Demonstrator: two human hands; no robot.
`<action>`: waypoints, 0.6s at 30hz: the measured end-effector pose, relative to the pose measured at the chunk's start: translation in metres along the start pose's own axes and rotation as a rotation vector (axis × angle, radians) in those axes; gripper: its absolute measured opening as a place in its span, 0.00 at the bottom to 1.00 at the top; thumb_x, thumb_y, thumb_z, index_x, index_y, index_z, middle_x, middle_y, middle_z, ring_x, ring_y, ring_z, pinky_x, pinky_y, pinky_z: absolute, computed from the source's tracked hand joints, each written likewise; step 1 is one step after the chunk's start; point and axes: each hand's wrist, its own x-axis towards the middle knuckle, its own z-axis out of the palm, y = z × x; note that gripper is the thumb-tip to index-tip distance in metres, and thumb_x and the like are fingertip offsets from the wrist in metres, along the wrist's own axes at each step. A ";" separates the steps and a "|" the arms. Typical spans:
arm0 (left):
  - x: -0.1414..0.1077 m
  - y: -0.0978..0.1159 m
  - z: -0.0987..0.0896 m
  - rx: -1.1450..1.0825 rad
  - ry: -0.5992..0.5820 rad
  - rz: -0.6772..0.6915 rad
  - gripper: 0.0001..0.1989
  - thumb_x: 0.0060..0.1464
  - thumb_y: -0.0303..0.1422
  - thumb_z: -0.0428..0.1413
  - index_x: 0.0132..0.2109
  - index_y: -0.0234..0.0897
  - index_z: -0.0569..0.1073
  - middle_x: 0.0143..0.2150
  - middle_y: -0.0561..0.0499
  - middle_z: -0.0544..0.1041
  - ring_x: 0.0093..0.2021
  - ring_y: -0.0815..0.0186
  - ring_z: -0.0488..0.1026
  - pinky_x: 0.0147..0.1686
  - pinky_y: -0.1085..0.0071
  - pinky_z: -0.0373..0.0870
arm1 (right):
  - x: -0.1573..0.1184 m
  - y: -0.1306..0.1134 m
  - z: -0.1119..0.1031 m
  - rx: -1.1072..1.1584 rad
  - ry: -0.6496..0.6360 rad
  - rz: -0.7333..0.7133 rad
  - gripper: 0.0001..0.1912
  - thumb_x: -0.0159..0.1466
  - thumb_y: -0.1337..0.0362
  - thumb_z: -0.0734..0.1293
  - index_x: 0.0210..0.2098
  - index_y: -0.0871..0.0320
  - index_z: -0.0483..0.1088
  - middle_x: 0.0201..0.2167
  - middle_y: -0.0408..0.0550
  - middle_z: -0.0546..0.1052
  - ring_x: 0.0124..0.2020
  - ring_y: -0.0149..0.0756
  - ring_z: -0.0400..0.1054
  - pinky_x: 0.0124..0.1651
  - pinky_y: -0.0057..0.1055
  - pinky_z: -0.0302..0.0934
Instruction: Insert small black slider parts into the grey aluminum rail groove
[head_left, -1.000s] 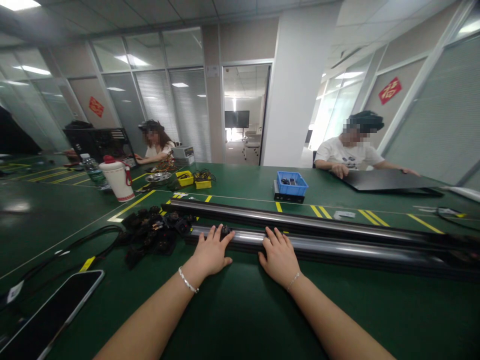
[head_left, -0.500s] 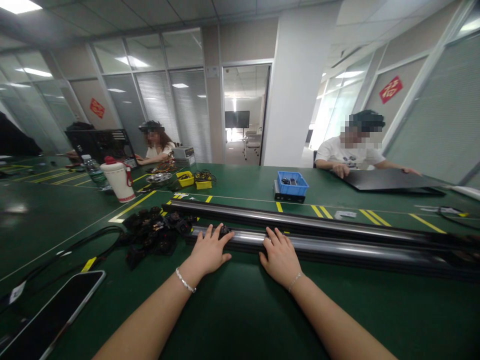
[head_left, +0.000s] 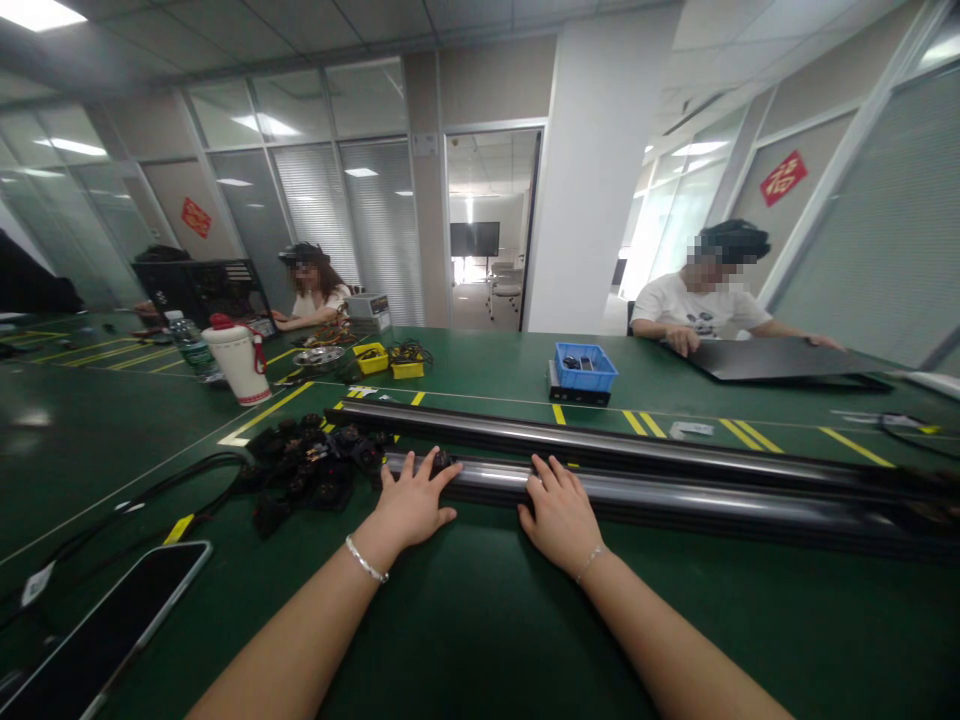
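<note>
Clearly, the left hand and the right hand rest with open, spread fingers on the long, smooth, shiny dark bar, which crosses the green tabletop from centre to right.

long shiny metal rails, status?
Left hand, right hand: open, fingers on nearer long shiny metal rail. Jumbled black parts crowd its left end. Similar rail just behind.

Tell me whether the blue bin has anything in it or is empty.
Not empty: small dark parts show inside the blue bin.
</note>
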 end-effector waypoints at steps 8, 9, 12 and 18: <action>0.000 -0.007 -0.007 -0.024 -0.113 -0.082 0.36 0.50 0.47 0.51 0.63 0.59 0.44 0.68 0.47 0.37 0.64 0.38 0.38 0.47 0.31 0.48 | 0.000 0.001 0.001 -0.004 0.011 -0.006 0.13 0.58 0.60 0.61 0.40 0.59 0.68 0.59 0.53 0.59 0.61 0.46 0.45 0.58 0.43 0.43; -0.001 -0.008 -0.008 -0.029 -0.119 -0.082 0.36 0.50 0.47 0.51 0.63 0.59 0.44 0.68 0.47 0.37 0.64 0.39 0.38 0.47 0.31 0.48 | 0.000 0.001 0.001 -0.005 0.011 -0.005 0.13 0.58 0.60 0.61 0.40 0.59 0.68 0.59 0.53 0.59 0.61 0.46 0.46 0.58 0.42 0.43; -0.001 -0.011 -0.009 -0.041 -0.120 -0.074 0.36 0.50 0.47 0.51 0.63 0.59 0.45 0.68 0.47 0.37 0.64 0.39 0.37 0.47 0.30 0.47 | 0.000 0.001 0.001 -0.010 0.014 -0.006 0.13 0.58 0.60 0.61 0.40 0.59 0.68 0.59 0.53 0.59 0.60 0.46 0.46 0.58 0.42 0.43; -0.002 -0.017 -0.002 -0.035 -0.040 -0.043 0.34 0.50 0.48 0.50 0.62 0.59 0.46 0.68 0.48 0.41 0.64 0.41 0.37 0.49 0.30 0.40 | -0.001 0.001 0.003 -0.011 0.040 -0.002 0.13 0.58 0.60 0.61 0.39 0.59 0.68 0.58 0.52 0.60 0.60 0.47 0.47 0.58 0.42 0.43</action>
